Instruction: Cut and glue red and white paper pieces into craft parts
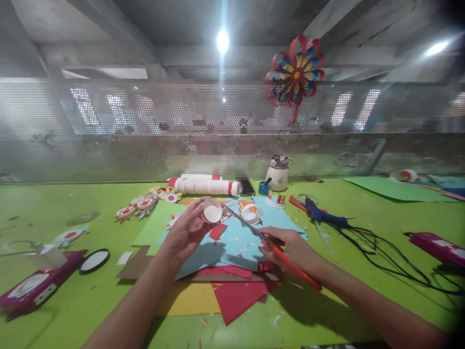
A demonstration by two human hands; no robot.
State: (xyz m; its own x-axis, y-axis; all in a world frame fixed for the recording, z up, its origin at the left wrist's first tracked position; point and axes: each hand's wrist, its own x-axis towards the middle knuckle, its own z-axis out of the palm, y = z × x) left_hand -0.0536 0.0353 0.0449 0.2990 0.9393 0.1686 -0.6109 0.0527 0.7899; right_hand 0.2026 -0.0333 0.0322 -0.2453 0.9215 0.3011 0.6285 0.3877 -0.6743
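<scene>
Sheets, near edge: red sheet [236,298] and yellow sheet [189,300], overlapping, flat on green table [72,315].
L hand: left hand [185,232] raised off table, fingers curled round white paper ring [212,211]; ring's open end faces camera.
R hand: right hand [290,249] low over the sheets, closed on cutter [294,267]; orange handle runs back along wrist, metal blade points up-left.
Blade tip: just beside ring's right edge; contact can't tell.
Under hands: blue sheet [236,242] w/ red scraps.
Left side: purple punch [36,286], black-rimmed disc [94,261].
Right side: glue gun [323,215] w/ black cable [381,252].
Far: white tubes [203,185] lying down; white pot [278,174] upright.
Back: paper pinwheel [296,72] on mesh screen.
</scene>
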